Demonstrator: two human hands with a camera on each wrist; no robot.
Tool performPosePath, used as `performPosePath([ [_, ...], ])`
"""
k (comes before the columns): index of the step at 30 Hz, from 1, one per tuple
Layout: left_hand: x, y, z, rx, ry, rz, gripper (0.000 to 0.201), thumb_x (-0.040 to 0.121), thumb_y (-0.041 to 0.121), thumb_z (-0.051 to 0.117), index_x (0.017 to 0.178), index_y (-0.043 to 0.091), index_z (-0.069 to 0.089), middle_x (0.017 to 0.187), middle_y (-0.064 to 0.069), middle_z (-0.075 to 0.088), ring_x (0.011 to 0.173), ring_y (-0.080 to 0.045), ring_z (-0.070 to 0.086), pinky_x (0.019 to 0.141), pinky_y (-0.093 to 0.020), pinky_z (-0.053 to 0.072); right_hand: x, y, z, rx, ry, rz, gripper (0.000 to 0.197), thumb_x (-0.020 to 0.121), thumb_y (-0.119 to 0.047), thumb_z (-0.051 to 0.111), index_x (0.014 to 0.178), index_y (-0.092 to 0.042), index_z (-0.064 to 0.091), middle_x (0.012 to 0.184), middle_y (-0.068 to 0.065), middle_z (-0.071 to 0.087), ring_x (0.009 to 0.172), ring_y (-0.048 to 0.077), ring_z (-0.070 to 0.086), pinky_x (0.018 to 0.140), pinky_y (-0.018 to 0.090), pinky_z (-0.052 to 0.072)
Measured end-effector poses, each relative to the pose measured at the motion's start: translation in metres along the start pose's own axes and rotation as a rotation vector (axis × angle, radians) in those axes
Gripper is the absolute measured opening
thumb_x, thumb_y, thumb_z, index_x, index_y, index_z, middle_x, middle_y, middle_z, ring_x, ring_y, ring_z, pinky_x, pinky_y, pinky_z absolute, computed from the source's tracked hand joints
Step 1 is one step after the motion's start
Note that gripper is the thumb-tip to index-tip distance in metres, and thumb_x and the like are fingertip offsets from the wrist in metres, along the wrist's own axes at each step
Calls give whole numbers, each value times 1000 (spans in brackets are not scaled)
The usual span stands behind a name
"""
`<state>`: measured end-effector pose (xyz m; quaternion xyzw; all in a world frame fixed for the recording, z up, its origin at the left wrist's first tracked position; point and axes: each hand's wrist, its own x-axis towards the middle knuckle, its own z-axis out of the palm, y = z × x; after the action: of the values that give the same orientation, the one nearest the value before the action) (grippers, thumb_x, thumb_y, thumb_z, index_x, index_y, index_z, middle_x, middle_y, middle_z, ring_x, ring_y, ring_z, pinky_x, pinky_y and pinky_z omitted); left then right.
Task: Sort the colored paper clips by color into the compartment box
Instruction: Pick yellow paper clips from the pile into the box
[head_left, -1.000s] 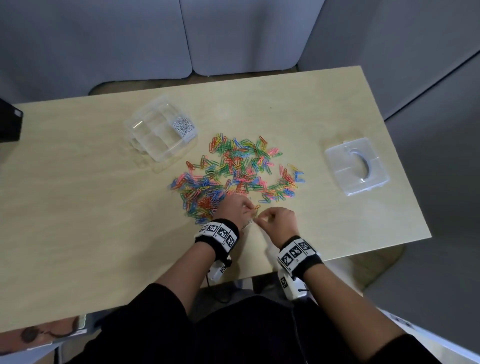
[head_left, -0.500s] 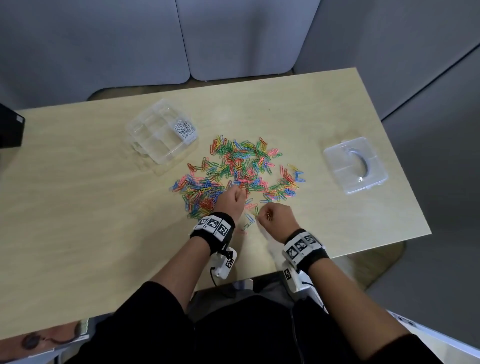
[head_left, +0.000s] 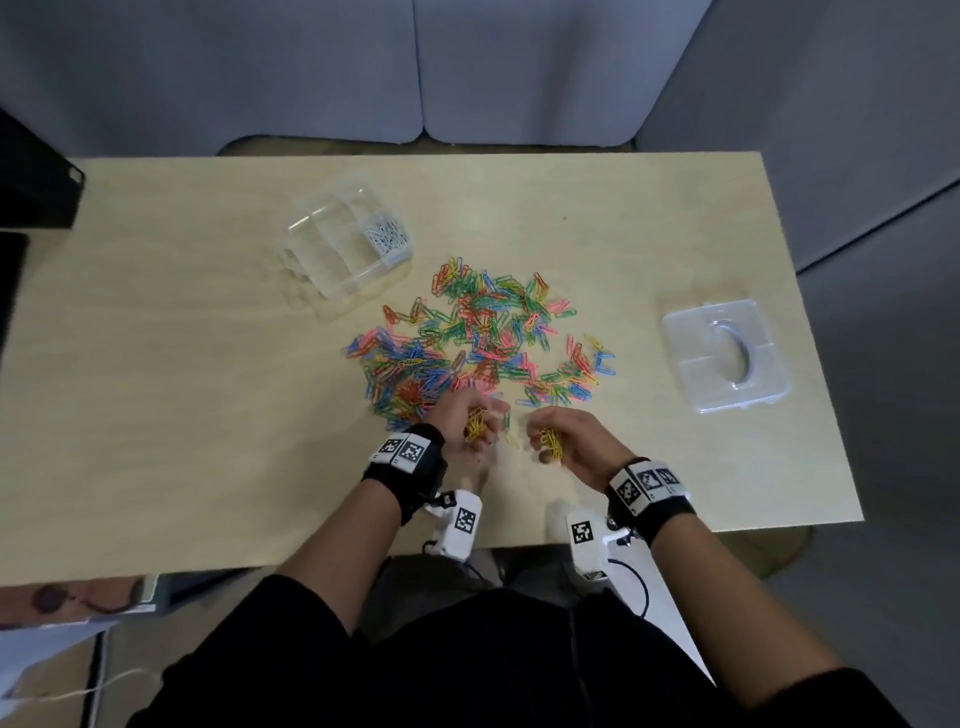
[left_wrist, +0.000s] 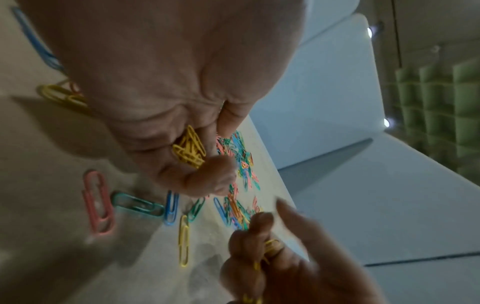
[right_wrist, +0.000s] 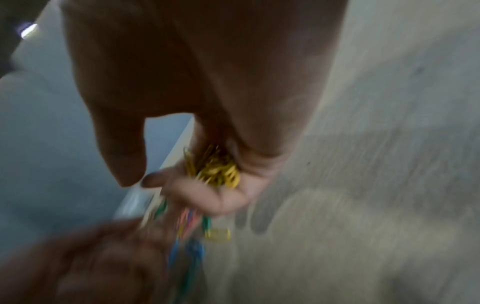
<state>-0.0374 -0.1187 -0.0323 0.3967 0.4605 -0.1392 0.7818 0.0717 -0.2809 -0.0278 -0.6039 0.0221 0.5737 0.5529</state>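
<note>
head view: a loose heap of clips lies mid-table, thin wire loops in red, green, blue, pink and yellow, tangled over one another. the left hand sits at the heap's near edge, its fingers curled round a bunch of yellow clips. the right hand, just beside it, cups a second yellow bunch (its wrist view is blurred, though the yellow mass in the palm is plain). a few single clips lie flat on the wood under the left hand, pink, teal, blue and yellow. the clear box stands beyond the heap to the left, one far-right compartment filled with white clips. its lid rests well apart on the right. both wristbands carry black-and-white square markers; no readable writing.
</note>
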Motion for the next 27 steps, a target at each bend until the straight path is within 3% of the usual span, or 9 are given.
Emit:
performPosePath([
  [2, -6, -1, 3, -25, 77, 14, 34, 96, 16, 42, 109, -5, 66, 65, -6, 51, 44, -14, 39, 43, -20, 27, 6, 7, 4, -560, 87, -124, 21, 84, -28, 77, 78, -9, 71, 61, -1, 57, 54, 13, 46, 53, 22, 39],
  [4, -7, -2, 3, 237, 241, 155, 31, 98, 20, 48, 104, 3, 73, 72, -6, 60, 48, -13, 47, 43, -18, 34, 10, 13, 13, -982, 176, -259, 17, 74, -34, 83, 80, -19, 76, 63, -9, 63, 57, 5, 53, 59, 19, 46],
  [7, -5, -2, 6, 632, 423, 408, 21, 94, 28, 61, 96, 14, 77, 93, -2, 72, 83, -16, 64, 71, -24, 48, 11, 15, 24, -1091, 218, -349, 9, 81, -21, 69, 82, -20, 78, 80, -1, 73, 73, 16, 65, 72, 34, 56],
  [9, -3, 4, 17, 731, 479, 489, 20, 91, 30, 66, 97, 13, 75, 89, 1, 69, 84, -14, 62, 76, -24, 47, 11, 13, 21, -1180, 180, -339, 13, 84, -21, 64, 85, -16, 77, 87, 4, 73, 79, 21, 65, 74, 36, 55],
  [12, 7, 18, 39, 872, 429, 584, 12, 89, 27, 68, 96, 20, 75, 86, 3, 66, 79, -11, 59, 74, -24, 48, 9, 8, -1, -1272, 126, -377, 13, 87, -23, 67, 89, -12, 73, 92, 6, 70, 83, 22, 62, 74, 32, 49],
  [14, 18, 24, 56, 964, 390, 618, 9, 87, 27, 69, 94, 26, 74, 96, 5, 69, 85, -11, 62, 79, -29, 54, 7, 5, -24, -1160, 134, -391, 10, 88, -23, 71, 87, -13, 73, 84, 2, 69, 72, 11, 61, 70, 24, 45],
  [16, 24, 28, 74, 1050, 406, 622, 11, 85, 29, 71, 96, 27, 73, 100, 3, 68, 88, -13, 63, 78, -29, 54, 2, -1, -46, -838, 156, -329, 10, 89, -22, 72, 84, -13, 72, 75, -2, 69, 62, 1, 61, 64, 19, 47],
  [20, 36, 32, 96, 1143, 455, 633, 19, 86, 29, 72, 102, 18, 74, 107, -2, 68, 97, -21, 63, 83, -30, 52, -10, -19, -70, -86, 88, -118, 6, 91, -6, 66, 91, -1, 69, 83, 11, 69, 74, 19, 69, 63, 25, 54],
  [27, 45, 38, 90, 1047, 450, 554, 18, 91, 24, 66, 102, 13, 76, 101, -1, 72, 86, -16, 64, 77, -26, 51, -3, -45, -95, 103, -10, -53, 27, 91, 7, 57, 116, 4, 65, 85, 11, 67, 71, 19, 63, 60, 24, 50],
])
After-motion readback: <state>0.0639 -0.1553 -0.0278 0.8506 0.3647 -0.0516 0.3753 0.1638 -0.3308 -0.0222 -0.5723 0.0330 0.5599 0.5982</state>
